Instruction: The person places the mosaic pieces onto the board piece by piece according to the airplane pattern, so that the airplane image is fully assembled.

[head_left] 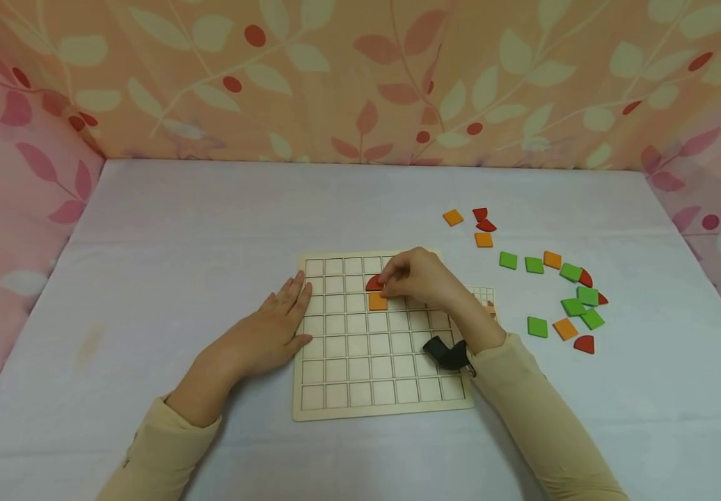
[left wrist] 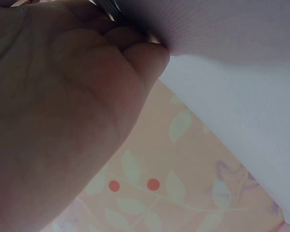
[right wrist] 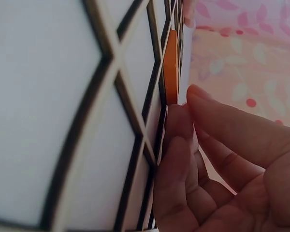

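Observation:
A pale wooden grid board (head_left: 357, 372) lies flat on the table, with an orange square tile (head_left: 377, 301) in one of its upper cells. In the cell just above it is a red rounded-edge piece (head_left: 374, 283). My right hand (head_left: 420, 278) reaches over the board and pinches this red piece at its right side. In the right wrist view, the fingertips are close by the orange tile (right wrist: 170, 67), while the red piece is hidden. My left hand (head_left: 273, 327) rests with extended fingers on the board's left edge. Its palm side (left wrist: 72, 106) fills much of the left wrist view.
Right of the board lie several green square tiles (head_left: 537, 327), orange tiles (head_left: 565, 329) and red pieces (head_left: 584, 344), some overlapping. A small gridded card (head_left: 481, 293) is partly hidden by my right forearm. A black device (head_left: 445, 353) sits at my right wrist.

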The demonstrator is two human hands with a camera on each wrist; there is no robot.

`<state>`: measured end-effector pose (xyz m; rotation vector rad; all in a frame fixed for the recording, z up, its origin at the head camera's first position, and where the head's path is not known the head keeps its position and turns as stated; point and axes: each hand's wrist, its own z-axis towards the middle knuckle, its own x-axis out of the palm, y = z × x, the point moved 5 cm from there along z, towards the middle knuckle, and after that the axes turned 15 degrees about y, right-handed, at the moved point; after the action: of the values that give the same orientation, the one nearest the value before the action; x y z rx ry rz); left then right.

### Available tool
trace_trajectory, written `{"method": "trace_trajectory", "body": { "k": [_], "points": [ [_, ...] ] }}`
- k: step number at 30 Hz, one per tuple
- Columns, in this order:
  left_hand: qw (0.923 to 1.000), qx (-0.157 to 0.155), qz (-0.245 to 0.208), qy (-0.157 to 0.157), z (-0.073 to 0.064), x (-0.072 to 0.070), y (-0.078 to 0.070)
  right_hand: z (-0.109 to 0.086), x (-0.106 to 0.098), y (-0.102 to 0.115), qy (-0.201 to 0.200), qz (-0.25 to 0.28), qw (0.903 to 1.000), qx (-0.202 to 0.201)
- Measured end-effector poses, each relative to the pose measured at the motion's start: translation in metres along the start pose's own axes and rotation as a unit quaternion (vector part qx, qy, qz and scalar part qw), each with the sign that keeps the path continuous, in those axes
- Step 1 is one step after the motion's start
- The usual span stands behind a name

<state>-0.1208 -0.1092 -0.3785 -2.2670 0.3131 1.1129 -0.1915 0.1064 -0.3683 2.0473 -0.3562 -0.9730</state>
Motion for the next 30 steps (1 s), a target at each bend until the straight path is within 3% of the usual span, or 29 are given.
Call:
{"method": "trace_trajectory", "body": {
  "k": [8,13,16,23,30],
  "points": [
    [1.0,0.0,0.002,0.002,0.001,0.001,0.001,0.002,0.002,0.001,0.032,-0.003,0.9995,-0.007],
    [1.0,0.0,0.002,-0.001,0.001,0.002,0.001,0.004,0.002,0.002,0.023,-0.029,0.9993,-0.005],
    [1.0,0.003,0.0,-0.002,0.001,0.001,0.001,0.0,-0.001,0.001,0.02,-0.018,0.9996,0.0],
    [1.0,-0.003,-0.002,0.004,0.001,0.001,0.0,-0.027,-0.027,-0.013,-0.026,0.046,0.9985,0.013],
    [1.0,0.002,0.003,0.004,-0.002,0.001,0.001,-0.065,-0.05,-0.043,-0.068,0.06,0.9946,0.049]
  ]
}}
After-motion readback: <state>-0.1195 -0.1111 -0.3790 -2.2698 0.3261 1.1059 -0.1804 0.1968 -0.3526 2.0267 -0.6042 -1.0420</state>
